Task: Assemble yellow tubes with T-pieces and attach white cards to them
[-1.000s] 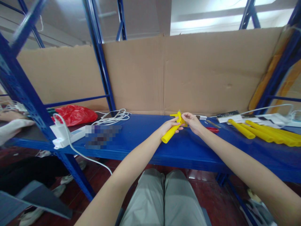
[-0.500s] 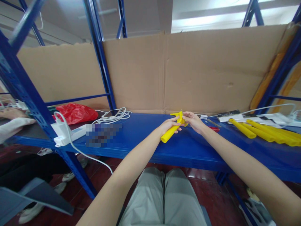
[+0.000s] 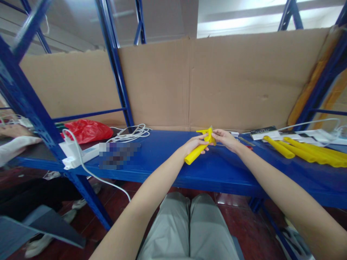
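Note:
My left hand [image 3: 197, 143] is wrapped round a yellow plastic part [image 3: 193, 155] with a tube-like handle and an angular head; I cannot make out its exact kind. The handle slants down toward me, its wide end over the blue shelf. My right hand [image 3: 223, 139] is at the head of the part, thumb and fingers closed together at its right side. Whether a small piece is also pinched there is too fine to see. Close to my right hand, a thin metal strip and a small red item [image 3: 249, 147] lie on the shelf.
Several yellow tubes [image 3: 279, 147] lie at the right by printed papers [image 3: 262, 132]. A white power strip [image 3: 89, 153], cables [image 3: 132, 133] and a red plastic bag [image 3: 86, 130] are at the left. Cardboard [image 3: 157, 86] stands behind the blue shelf [image 3: 162, 173]. Another person's hand [image 3: 13, 130] is far left.
My right hand has shifted slightly and its fingers have moved a little at the head of the yellow part. My left hand keeps its hold, almost still.

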The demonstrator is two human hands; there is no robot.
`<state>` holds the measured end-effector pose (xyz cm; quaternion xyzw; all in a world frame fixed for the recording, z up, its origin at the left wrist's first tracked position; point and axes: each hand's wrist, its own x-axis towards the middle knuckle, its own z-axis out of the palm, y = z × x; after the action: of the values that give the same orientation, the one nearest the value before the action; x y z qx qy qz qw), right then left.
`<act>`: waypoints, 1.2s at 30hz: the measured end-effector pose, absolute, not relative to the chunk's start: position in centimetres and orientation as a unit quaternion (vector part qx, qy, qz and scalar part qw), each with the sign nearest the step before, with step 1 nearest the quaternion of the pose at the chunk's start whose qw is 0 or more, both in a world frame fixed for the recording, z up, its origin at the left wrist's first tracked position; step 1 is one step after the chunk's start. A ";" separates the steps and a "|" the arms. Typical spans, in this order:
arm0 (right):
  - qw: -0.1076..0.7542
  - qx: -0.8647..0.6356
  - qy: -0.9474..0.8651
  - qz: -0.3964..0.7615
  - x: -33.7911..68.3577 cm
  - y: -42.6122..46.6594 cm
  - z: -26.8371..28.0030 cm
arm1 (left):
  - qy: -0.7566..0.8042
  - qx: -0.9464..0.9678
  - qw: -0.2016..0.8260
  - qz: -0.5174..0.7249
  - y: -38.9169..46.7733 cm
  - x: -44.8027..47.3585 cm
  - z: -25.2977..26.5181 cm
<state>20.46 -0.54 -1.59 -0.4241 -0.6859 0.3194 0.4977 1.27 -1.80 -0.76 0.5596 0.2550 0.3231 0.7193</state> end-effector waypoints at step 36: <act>0.060 -0.672 -0.738 0.024 28.5 -0.9 -0.5 | 0.411 0.484 0.636 0.439 0.7 0.6 -1.4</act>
<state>28.54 -0.87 -0.45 -0.6719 -0.7378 0.0238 0.0604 0.63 0.66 -1.38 0.4844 0.4110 0.4387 0.6356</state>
